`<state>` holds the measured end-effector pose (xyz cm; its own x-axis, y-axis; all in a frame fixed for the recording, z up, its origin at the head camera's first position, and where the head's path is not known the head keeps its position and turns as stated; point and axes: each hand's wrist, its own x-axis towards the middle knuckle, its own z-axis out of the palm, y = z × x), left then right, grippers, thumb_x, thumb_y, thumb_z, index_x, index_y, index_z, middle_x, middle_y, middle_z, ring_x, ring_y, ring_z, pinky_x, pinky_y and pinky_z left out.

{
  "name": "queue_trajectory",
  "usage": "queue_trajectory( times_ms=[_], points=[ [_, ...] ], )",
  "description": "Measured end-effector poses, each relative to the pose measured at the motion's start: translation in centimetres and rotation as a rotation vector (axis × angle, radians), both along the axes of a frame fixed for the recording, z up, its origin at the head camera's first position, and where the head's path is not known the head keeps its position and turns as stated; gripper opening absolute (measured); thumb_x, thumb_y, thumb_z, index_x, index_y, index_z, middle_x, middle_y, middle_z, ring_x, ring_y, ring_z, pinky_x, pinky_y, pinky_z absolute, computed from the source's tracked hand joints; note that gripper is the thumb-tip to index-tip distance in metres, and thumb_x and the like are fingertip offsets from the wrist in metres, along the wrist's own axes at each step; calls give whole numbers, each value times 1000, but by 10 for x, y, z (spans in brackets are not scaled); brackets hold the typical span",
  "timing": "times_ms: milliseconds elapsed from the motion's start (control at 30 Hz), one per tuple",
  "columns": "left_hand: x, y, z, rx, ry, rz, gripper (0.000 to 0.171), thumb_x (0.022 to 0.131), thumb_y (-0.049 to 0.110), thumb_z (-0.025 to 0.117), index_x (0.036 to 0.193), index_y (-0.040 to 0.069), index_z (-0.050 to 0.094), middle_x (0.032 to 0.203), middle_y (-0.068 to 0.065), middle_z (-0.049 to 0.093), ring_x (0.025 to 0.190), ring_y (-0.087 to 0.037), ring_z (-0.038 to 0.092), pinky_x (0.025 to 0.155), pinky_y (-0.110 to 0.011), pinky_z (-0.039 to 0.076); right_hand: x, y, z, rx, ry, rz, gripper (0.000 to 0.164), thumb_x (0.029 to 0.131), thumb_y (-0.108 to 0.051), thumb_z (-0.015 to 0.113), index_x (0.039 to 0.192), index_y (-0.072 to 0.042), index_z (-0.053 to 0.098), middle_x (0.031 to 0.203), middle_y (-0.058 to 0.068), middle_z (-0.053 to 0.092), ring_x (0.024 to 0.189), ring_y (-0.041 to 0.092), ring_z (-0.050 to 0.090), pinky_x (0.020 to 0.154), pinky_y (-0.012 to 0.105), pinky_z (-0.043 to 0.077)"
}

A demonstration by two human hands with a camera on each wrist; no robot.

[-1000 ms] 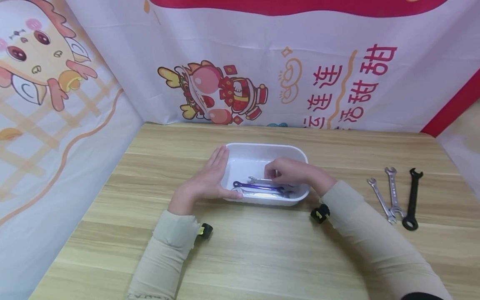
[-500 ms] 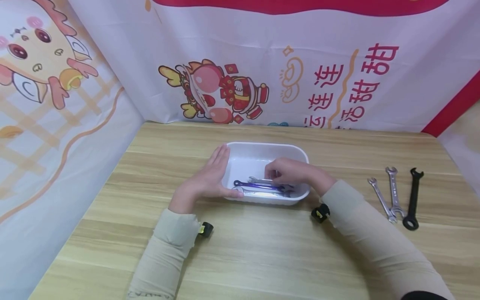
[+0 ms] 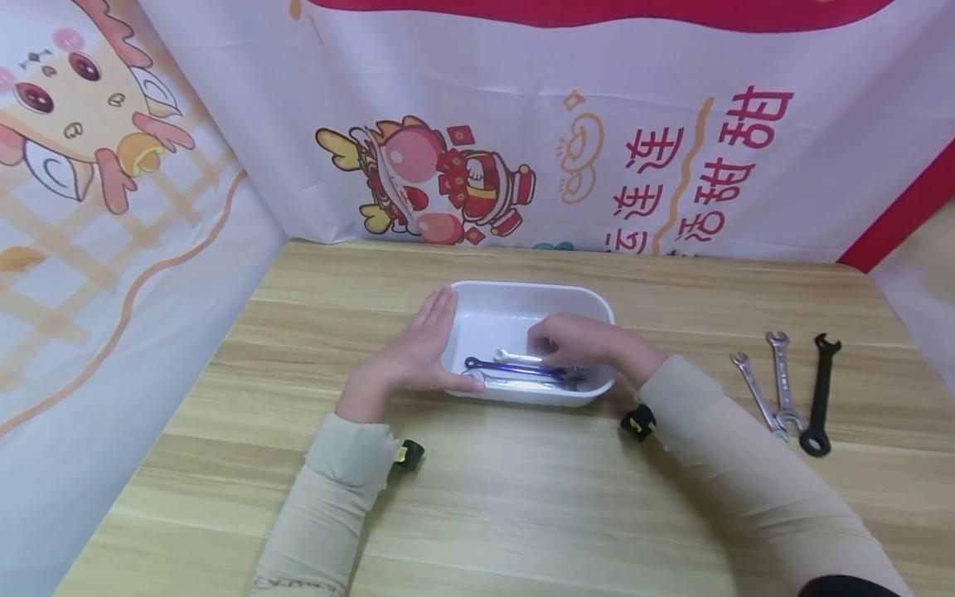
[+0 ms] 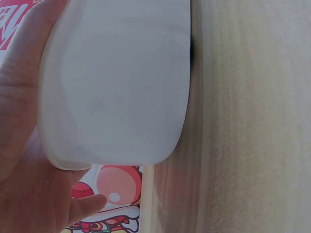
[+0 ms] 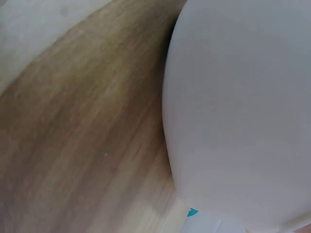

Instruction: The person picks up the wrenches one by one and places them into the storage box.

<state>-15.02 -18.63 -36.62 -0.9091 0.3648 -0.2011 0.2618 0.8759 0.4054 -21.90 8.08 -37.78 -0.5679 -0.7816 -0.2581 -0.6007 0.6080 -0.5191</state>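
Observation:
In the head view my left hand (image 3: 410,355) lies against the left end of a white plastic tub (image 3: 477,319), its straight fingers along the end and thumb at the front rim. The left wrist view shows this hand (image 4: 24,126) touching the outside wall. Inside the tub my right hand (image 3: 570,340) has its fingers curled down and pinches a small silver wrench (image 3: 515,357); the fingertips are partly hidden. A blue-purple wrench (image 3: 511,368) and a larger silver wrench (image 3: 515,385) lie beside it along the front wall.
Right of the tub, two silver wrenches (image 3: 783,385) (image 3: 757,394) and a black wrench (image 3: 821,398) lie on the wooden table (image 3: 507,497). Behind the table hangs a printed white cloth (image 3: 462,75).
The small silver wrench has shifted very slightly under my right fingers. Both hands and the tub otherwise hold their places.

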Motion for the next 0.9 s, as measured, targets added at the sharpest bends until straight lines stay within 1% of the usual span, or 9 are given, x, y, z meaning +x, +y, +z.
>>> queue_trajectory(
  times_ms=[233, 433, 567, 767, 900],
  points=[
    [-1, 0, 0, -1, -2, 6, 143, 66, 78, 73, 159, 10, -11, 168, -7, -16, 155, -22, -15, 127, -43, 6, 1, 0, 1, 1, -13, -6, 9, 91, -14, 70, 99, -17, 72, 86, -6, 67, 84, 10, 61, 86, 30, 54],
    [0, 0, -1, 12, -10, 8, 144, 64, 80, 72, 159, 11, -12, 166, -2, -21, 155, -21, -16, 127, -43, 6, 3, 0, 2, -1, 3, -3, 9, 90, -14, 71, 99, -16, 72, 86, -6, 68, 84, 9, 61, 85, 30, 55],
    [0, 1, -2, 16, -10, 5, 144, 65, 79, 72, 159, 10, -12, 166, -3, -21, 155, -22, -16, 127, -43, 6, 4, 2, 3, -3, 15, 6, 9, 90, -13, 70, 99, -15, 72, 85, -5, 67, 82, 10, 60, 83, 30, 55],
    [0, 1, -2, 22, -8, 16, 144, 66, 76, 75, 158, 10, -13, 166, -3, -20, 155, -22, -16, 127, -43, 6, 6, 5, 10, -3, 35, -12, 11, 92, -18, 70, 102, -17, 72, 86, -7, 67, 83, 10, 61, 83, 29, 54],
    [0, 1, -2, 17, -8, 18, 144, 66, 76, 75, 159, 10, -13, 166, -2, -20, 155, -21, -16, 127, -43, 6, 9, 10, 16, -15, 51, -30, 13, 92, -19, 69, 104, -16, 72, 86, -6, 67, 82, 10, 61, 81, 29, 54]
  ],
)
